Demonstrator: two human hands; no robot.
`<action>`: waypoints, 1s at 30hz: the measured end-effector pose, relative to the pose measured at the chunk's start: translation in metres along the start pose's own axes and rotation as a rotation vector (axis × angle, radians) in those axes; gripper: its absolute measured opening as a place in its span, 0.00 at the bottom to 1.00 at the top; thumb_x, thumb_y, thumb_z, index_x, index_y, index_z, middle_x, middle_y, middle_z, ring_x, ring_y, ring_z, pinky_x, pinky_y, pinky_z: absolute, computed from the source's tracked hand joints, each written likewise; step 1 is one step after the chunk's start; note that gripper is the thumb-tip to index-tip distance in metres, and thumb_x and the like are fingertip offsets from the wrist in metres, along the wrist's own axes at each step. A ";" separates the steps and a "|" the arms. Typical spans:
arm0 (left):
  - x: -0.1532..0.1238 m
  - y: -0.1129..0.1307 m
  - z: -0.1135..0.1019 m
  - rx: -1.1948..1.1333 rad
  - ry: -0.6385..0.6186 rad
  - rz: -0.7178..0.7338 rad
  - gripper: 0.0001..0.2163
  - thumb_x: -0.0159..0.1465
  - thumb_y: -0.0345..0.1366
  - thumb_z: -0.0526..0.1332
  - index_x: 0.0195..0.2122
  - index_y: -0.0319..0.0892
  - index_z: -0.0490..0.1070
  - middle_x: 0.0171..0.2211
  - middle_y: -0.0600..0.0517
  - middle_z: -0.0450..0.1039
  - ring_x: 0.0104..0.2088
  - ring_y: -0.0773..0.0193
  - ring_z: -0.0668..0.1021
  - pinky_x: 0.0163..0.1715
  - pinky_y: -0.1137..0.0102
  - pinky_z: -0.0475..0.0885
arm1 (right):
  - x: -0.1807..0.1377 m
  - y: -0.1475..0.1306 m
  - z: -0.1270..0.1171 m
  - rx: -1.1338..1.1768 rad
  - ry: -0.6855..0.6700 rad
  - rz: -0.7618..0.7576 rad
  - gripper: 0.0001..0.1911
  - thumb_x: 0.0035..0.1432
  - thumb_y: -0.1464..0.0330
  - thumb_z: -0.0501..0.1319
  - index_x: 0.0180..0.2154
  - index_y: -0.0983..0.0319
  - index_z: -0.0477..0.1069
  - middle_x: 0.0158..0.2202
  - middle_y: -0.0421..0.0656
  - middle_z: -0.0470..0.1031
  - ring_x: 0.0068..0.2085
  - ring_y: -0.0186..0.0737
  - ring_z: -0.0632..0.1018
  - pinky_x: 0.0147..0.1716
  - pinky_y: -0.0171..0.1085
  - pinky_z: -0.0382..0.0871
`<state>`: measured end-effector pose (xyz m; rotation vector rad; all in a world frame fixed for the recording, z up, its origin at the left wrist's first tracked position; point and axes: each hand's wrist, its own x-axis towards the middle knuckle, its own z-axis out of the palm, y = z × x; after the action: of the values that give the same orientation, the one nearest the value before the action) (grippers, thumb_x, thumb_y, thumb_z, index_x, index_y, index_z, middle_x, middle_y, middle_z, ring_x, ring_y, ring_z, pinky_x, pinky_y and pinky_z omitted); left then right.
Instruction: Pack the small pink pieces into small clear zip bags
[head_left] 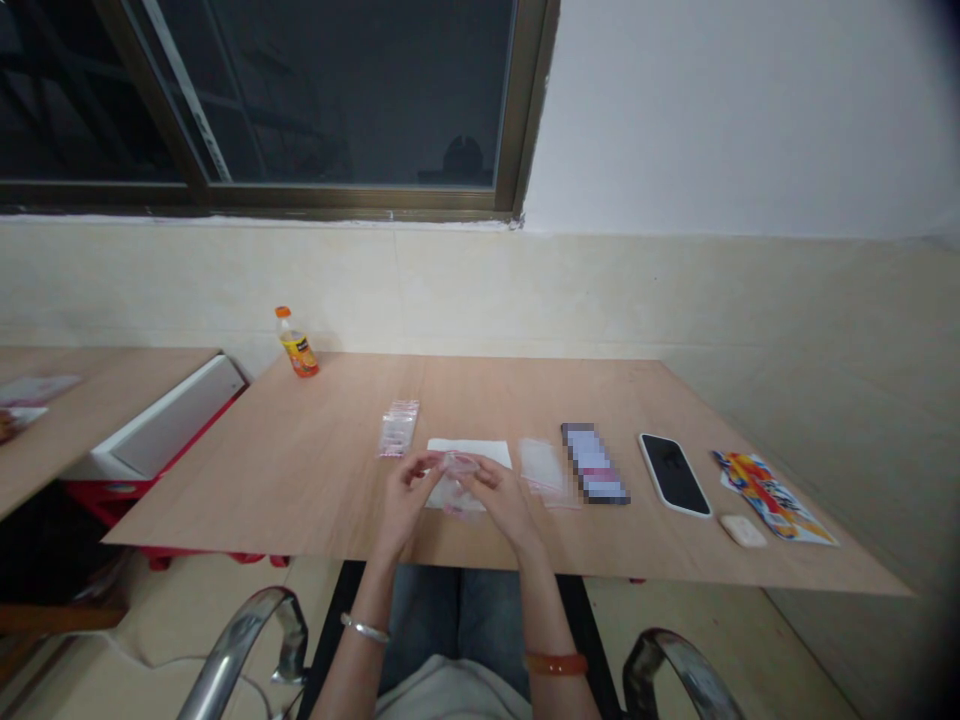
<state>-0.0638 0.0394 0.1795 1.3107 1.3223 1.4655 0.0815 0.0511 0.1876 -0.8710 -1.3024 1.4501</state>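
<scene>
Both my hands meet over the near middle of a light wooden table [315, 470]. My left hand [406, 492] and my right hand [499, 494] pinch the edges of a small clear plastic bag [458, 480] with a pink strip, held just above a white paper sheet [471, 452]. Fingers of both hands are curled closed on the bag. A stack of similar small bags [397, 428] lies to the left, another clear bag [543, 467] to the right.
Right of the bags lie a phone with a lit screen [594, 463], a dark phone [674, 474], a colourful card [772, 495] and a small beige pad [742, 530]. An orange-juice bottle [298, 343] stands far left. Chrome chair arms [247, 630] flank my lap.
</scene>
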 end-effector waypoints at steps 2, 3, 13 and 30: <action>0.000 0.003 -0.001 -0.098 0.009 -0.028 0.12 0.52 0.42 0.64 0.32 0.38 0.74 0.32 0.48 0.76 0.34 0.61 0.75 0.37 0.67 0.68 | -0.001 -0.003 -0.002 0.015 0.020 0.009 0.20 0.49 0.58 0.63 0.42 0.62 0.73 0.39 0.47 0.77 0.32 0.40 0.78 0.32 0.37 0.72; 0.000 0.004 -0.001 -0.127 0.024 -0.039 0.12 0.51 0.41 0.64 0.31 0.38 0.74 0.31 0.48 0.76 0.34 0.61 0.76 0.36 0.68 0.68 | -0.001 -0.003 -0.004 0.017 0.041 0.002 0.19 0.49 0.58 0.62 0.41 0.62 0.73 0.39 0.46 0.77 0.32 0.39 0.78 0.31 0.37 0.72; -0.001 0.004 0.001 -0.172 0.124 0.011 0.09 0.53 0.39 0.64 0.30 0.38 0.73 0.30 0.50 0.76 0.33 0.63 0.76 0.36 0.69 0.70 | 0.004 0.007 -0.001 0.044 0.244 -0.059 0.13 0.48 0.60 0.64 0.32 0.63 0.77 0.33 0.45 0.78 0.35 0.40 0.76 0.38 0.38 0.70; -0.005 0.007 0.006 -0.068 0.114 0.083 0.08 0.54 0.39 0.63 0.28 0.39 0.73 0.28 0.51 0.74 0.32 0.63 0.74 0.36 0.70 0.68 | 0.005 0.012 0.021 0.113 0.319 -0.106 0.11 0.49 0.61 0.63 0.30 0.62 0.73 0.30 0.42 0.76 0.33 0.37 0.74 0.36 0.37 0.68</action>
<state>-0.0565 0.0347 0.1852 1.2674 1.2924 1.6490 0.0584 0.0501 0.1802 -0.9022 -1.0039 1.2317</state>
